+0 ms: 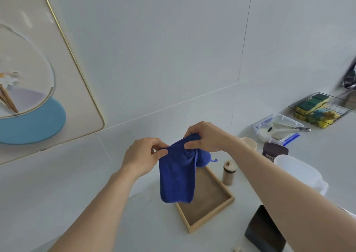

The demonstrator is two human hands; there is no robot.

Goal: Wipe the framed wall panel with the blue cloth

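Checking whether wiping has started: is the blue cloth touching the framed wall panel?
No, the blue cloth hangs between both hands above the wooden tray, well apart from the framed wall panel.

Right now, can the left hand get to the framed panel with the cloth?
Probably yes: the left hand pinches the cloth, and only bare wall lies between it and the framed panel up-left.

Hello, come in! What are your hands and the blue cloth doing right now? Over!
Left hand and right hand: both pinching blue cloth, held above wooden tray. Framed wall panel up left, untouched. Nothing between.
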